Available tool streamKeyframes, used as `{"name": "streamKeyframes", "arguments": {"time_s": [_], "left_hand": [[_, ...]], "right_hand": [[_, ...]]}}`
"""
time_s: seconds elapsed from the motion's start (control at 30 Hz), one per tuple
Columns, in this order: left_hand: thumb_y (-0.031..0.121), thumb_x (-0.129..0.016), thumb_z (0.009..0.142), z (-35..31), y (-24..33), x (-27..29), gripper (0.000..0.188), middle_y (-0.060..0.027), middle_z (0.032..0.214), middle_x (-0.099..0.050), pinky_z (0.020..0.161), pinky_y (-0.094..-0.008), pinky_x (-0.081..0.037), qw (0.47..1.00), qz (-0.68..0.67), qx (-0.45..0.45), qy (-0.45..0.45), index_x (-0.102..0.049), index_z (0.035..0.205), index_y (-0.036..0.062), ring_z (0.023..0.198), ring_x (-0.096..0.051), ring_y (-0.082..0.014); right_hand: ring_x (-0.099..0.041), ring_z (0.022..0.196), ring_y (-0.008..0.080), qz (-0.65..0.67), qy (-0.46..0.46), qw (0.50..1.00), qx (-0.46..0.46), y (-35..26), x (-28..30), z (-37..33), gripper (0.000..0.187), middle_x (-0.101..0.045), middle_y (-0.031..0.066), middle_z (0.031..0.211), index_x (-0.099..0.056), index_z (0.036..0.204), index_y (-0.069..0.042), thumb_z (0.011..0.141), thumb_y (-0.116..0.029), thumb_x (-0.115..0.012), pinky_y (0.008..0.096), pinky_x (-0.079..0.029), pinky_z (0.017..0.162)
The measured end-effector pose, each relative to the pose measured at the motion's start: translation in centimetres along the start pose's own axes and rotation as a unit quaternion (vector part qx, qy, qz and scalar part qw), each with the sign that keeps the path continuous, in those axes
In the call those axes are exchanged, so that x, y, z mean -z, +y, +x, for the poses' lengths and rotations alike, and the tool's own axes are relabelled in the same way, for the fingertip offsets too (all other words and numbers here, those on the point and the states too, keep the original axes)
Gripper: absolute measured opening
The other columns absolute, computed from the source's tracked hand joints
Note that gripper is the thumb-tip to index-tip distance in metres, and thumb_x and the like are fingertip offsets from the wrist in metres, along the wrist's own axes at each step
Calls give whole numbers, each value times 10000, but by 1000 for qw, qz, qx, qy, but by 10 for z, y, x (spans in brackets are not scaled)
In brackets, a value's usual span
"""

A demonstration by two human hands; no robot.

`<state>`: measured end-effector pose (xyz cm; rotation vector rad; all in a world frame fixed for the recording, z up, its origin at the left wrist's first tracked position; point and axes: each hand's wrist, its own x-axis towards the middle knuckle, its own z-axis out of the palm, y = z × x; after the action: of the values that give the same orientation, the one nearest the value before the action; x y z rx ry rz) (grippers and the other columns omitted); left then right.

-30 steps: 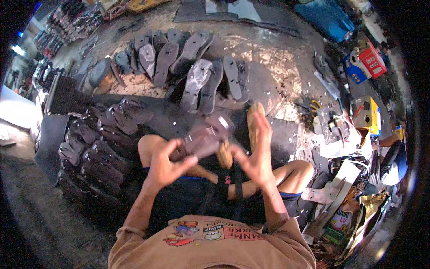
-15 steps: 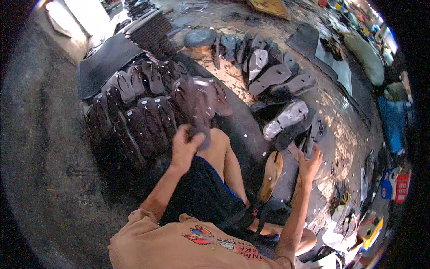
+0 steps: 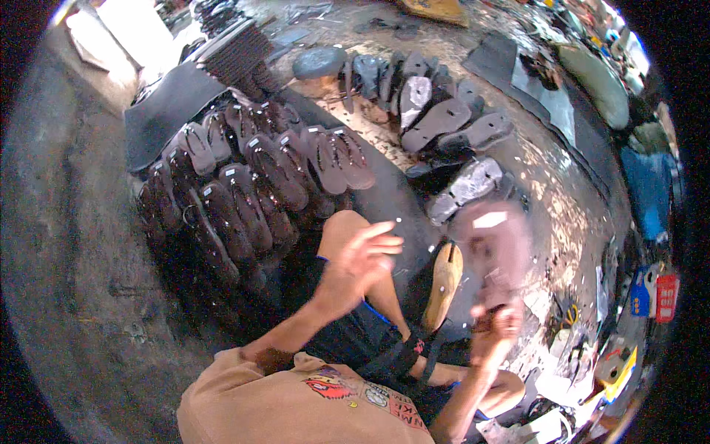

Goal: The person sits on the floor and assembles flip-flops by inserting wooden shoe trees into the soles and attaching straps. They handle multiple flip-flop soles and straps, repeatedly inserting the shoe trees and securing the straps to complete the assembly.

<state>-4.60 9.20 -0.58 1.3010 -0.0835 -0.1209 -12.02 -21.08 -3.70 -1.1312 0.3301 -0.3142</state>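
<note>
My right hand (image 3: 497, 331) is closed round the end of a brown sandal sole (image 3: 499, 248), which is smeared by motion and bears a pale patch; whether straps are on it I cannot make out. My left hand (image 3: 361, 255) hovers over my bent knee, fingers stretched out, holding nothing. Between my hands lies a wooden foot-shaped form (image 3: 444, 285) with a slot at its far end. Finished brown thong sandals (image 3: 325, 159) lie in rows on the dark floor to the left, several with small white labels. A shiny, glue-smeared sole (image 3: 469, 191) rests beyond my right hand.
Loose grey soles (image 3: 438, 124) fan out at the far middle. A dark rubber sheet (image 3: 174, 111) and a stack of ribbed sheets (image 3: 235, 53) stand far left. To the right are a blue cloth (image 3: 645, 191), a red crate (image 3: 667, 297) and a yellow-edged box (image 3: 621, 377).
My left hand has let go of a sandal, now lying in the row, and has moved right. My right hand has moved nearer me and now swings a brown sole.
</note>
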Motion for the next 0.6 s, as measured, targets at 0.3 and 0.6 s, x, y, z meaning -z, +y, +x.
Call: {"name": "streamKeyframes", "arguments": {"time_s": [0.3, 0.6], "left_hand": [[-114, -756, 897, -9, 11, -110, 263, -163, 1325, -626, 1038, -358, -583, 958, 126, -173, -190, -708, 1145, -41, 1210, -684, -278], [-94, -786, 797, -17, 29, -139, 391, -262, 1373, -675, 1147, -577, -495, 872, 173, -315, -334, -622, 1134, 15, 1362, -621, -428]], "right_hand": [[-462, 1496, 299, -193, 22, 976, 100, -32, 3, -49, 710, -499, 182, 1583, -406, 1583, 7, 978, -120, -756, 458, -377, 1223], [-705, 1219, 349, -308, -94, 900, 294, -90, -2, -67, 414, -736, 177, 1238, -715, 1187, -7, 786, 89, -750, 440, -559, 1048]]}}
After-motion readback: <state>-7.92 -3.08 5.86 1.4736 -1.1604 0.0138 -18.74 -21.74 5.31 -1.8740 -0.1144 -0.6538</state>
